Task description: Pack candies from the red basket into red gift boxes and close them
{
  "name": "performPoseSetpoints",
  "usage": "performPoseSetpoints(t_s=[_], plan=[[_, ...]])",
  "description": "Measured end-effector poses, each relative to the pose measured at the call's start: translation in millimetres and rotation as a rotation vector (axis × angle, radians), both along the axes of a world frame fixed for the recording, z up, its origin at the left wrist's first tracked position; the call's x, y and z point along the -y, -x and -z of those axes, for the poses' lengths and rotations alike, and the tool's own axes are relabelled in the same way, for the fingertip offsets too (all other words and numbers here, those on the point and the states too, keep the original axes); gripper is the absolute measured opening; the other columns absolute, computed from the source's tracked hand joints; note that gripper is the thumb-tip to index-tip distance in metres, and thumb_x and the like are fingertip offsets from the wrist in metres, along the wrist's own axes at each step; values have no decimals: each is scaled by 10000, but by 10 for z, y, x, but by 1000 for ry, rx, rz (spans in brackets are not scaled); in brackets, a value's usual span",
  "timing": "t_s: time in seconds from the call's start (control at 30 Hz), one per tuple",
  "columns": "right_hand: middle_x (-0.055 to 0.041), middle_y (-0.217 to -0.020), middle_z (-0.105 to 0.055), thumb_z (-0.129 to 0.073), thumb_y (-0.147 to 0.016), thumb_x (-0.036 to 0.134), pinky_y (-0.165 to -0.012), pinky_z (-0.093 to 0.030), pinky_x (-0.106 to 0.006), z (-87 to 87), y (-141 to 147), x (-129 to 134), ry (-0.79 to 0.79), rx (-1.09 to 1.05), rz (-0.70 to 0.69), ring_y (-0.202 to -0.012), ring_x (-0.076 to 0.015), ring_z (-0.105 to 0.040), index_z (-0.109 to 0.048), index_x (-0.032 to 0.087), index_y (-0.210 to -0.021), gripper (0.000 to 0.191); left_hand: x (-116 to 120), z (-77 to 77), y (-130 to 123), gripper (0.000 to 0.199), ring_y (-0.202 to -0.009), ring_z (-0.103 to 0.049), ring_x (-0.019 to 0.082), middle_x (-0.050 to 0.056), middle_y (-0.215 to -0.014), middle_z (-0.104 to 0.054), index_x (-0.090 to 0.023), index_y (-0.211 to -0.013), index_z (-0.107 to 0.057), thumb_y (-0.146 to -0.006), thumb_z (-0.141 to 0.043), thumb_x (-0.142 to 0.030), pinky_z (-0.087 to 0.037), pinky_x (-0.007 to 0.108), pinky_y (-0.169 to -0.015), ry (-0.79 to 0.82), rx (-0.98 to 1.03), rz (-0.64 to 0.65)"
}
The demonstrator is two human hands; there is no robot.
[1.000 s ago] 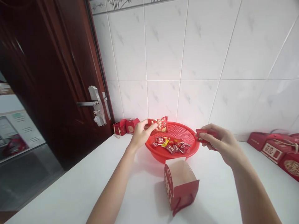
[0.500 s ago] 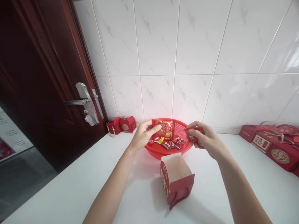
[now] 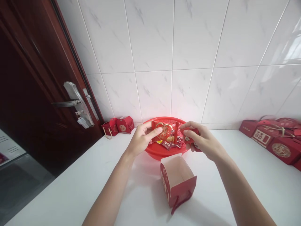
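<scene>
Pinched in my left hand is a red and gold snack packet, held up over a red plastic basket. My right hand, also closed, grips small red candy packets at the basket's right rim; how many is hidden by the fingers. Several wrapped candies lie in the basket below the packet. In front of the basket stands a red gift box with its top open, its pale inside bare and a red cord handle hanging at the near side. Neither hand touches the box.
Two small red boxes stand against the tiled wall at the left. More red gift boxes are grouped at the right. A dark red door with a metal handle borders the white table on the left.
My right hand has moved slightly left, nearer the snack packet in my left hand. The view has shifted a little. Both hands keep their hold.
</scene>
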State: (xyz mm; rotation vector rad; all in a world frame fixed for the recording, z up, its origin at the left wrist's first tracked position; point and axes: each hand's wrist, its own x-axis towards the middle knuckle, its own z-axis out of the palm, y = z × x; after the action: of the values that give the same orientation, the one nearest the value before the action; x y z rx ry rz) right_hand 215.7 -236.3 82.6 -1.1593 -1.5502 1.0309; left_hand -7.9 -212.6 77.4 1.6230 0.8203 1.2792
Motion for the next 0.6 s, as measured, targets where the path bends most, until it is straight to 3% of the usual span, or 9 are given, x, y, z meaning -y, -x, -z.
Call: performPoseSetpoints(t_s=[0.27,0.47,0.6], plan=[[61,-595,-520,-583,-850,331,-392,-281,-183,11,23,-4,21,-20,-76,-432,-75,-467,-587,213,-870,120,-37,20,-4,289,-861,-726,244,68,-921,-783,-161,-926,-785,-829,-775,-432,-579,317,-745,-20,-32,-16],[70,-576,-504,-606,-830,338,-388,-281,-184,13,35,2,26,-7,-73,-416,-75,-451,-553,217,-858,135,-20,8,-48,265,-817,-717,230,43,-792,-752,-164,-846,-766,-821,-784,-427,-583,315,-740,-13,-7,19],[78,-586,-489,-607,-781,301,-385,-231,-185,25,45,-12,40,-26,-55,-407,-58,-386,-532,218,-867,141,-8,2,-62,281,-860,-727,240,64,-882,-774,-156,-921,-782,-828,-780,-421,-590,321,-768,-16,-9,33]])
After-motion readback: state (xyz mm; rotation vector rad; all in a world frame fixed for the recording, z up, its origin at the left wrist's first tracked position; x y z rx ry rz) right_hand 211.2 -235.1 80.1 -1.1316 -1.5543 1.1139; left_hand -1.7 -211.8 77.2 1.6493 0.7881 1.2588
